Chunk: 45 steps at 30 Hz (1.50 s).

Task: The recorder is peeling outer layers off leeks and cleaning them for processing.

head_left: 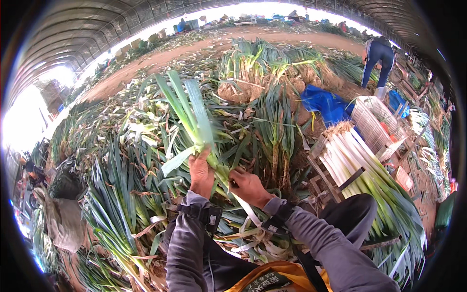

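A leek (192,114) slants across the middle, its broad green leaves fanned up and away from me. My left hand (201,171) is closed around it just below where the leaves part. Lower down the stalk, my right hand (249,186) has its fingers curled in a pinch against the leek. Beneath that hand a pale white strip (249,210) hangs down; whether it is the stalk or a peeled leaf, I cannot tell. Loose leeks and stripped leaves lie all around both hands.
At my right, a rack (325,170) holds a bundle of clean white-stemmed leeks (362,165). Beyond it are a pale plastic crate (374,121) and a blue sheet (326,104). Uncleaned leeks (275,131) stand ahead. A bent-over person (378,61) is at far right.
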{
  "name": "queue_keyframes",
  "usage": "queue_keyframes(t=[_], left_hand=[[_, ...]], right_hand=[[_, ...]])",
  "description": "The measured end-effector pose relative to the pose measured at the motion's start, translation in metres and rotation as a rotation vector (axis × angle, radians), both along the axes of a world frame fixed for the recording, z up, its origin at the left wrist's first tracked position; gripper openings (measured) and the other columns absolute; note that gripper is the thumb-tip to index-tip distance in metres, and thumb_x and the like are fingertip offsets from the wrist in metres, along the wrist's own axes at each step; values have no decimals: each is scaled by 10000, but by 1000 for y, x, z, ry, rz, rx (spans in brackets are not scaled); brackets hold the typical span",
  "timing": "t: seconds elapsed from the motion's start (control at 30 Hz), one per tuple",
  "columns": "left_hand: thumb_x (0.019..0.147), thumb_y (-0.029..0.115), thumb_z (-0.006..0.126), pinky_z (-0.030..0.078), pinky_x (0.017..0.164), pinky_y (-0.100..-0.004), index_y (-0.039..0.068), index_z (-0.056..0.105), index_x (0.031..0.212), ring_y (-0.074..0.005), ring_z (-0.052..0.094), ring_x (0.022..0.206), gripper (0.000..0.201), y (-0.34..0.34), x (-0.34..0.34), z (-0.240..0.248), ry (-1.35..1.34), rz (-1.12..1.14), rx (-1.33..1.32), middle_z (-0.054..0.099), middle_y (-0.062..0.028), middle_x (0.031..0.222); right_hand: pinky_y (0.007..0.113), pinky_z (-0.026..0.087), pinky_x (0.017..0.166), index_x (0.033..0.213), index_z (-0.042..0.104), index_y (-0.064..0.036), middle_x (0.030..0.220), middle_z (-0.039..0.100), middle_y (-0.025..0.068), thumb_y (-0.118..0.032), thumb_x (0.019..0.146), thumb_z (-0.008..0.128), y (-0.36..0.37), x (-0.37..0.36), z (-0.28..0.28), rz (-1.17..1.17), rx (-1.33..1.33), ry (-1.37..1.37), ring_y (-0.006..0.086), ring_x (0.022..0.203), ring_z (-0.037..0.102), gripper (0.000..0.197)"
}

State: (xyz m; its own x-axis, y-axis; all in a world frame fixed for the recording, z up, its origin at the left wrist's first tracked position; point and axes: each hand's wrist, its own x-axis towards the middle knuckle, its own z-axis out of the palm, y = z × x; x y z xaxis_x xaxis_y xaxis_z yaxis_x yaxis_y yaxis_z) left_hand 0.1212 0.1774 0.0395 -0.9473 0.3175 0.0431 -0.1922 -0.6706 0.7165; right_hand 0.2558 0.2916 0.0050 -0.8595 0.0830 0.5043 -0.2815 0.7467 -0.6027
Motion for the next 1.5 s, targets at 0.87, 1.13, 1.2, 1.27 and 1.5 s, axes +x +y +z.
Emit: queue_keyframes(t=[0.87,1.13,1.2,1.27,1.5], left_hand=[[861,-24,673,522,847,-435,16,448,1226,-319,646,986,430,-67,-55,23,88,407,167,591,-144,1132],[823,-13,695,523,793,-392,48,549,1151,-262,642,923,365,-45,-32,15,20,337,162,626,-70,1035],[823,-10,696,522,757,-386,49,548,1153,-259,639,914,367,-46,-31,14,12,351,156,626,-69,1024],[827,3,698,517,672,-370,32,542,1137,-252,633,887,349,-49,-35,13,25,385,141,623,-96,992],[839,15,694,533,667,-380,-23,466,1147,-252,634,854,386,-37,-25,18,-129,467,68,615,-163,980]], right_hand=[[418,512,675,1164,580,-73,1003,606,145,-180,879,653,-10,137,-102,234,176,-360,351,780,634,313],[393,522,626,1038,562,-47,932,539,107,-110,841,645,-24,-12,2,-158,300,195,299,828,625,223],[391,522,629,1006,556,-45,918,533,105,-87,817,640,-25,-16,-3,-155,332,208,292,839,623,210],[388,524,625,951,546,-36,896,524,105,-33,767,623,-30,-20,-9,-159,386,251,282,823,621,199],[343,509,564,951,552,-36,835,523,89,-22,707,695,-53,-7,-7,-53,802,-116,258,775,635,283]])
